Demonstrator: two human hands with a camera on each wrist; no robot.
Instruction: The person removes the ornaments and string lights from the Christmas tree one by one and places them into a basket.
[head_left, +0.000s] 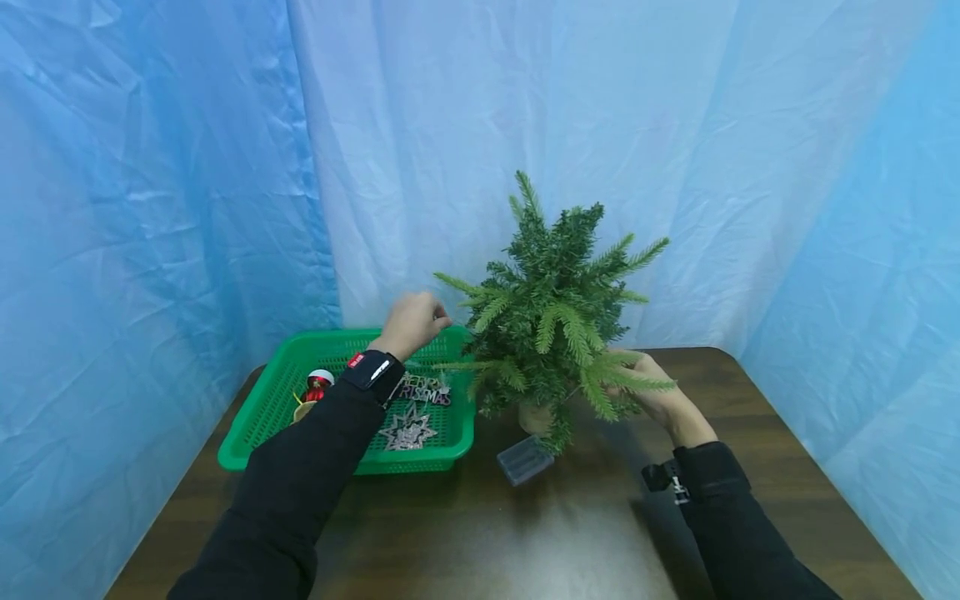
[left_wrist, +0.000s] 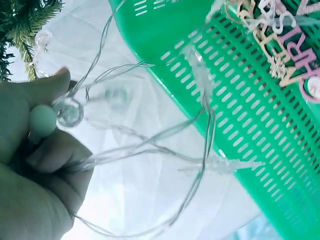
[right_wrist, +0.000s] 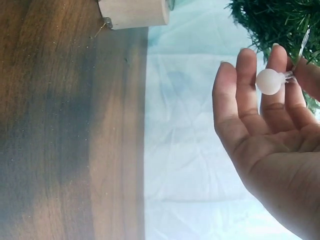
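Observation:
A small artificial Christmas tree (head_left: 551, 308) stands on the table with dark and light green sprigs. My left hand (head_left: 414, 323), above the green basket's back right corner, grips a loose bundle of clear-wired string lights (left_wrist: 150, 150). Round bulbs (left_wrist: 70, 112) show at its fingers, and loops of wire hang past the basket. At the tree's right side, my right hand (right_wrist: 270, 115) pinches the wire by a round white bulb (right_wrist: 269, 81) between thumb and finger, its other fingers loosely bent. A dark battery box (head_left: 525, 460) lies before the tree's base.
The green basket (head_left: 258, 417) on the left holds glittery star ornaments (head_left: 408, 431), Merry Christmas lettering (head_left: 425, 390) and a red-and-white ornament (head_left: 318, 383). Blue-white cloth (head_left: 465, 150) hangs behind and at both sides of the brown wooden table (head_left: 480, 542).

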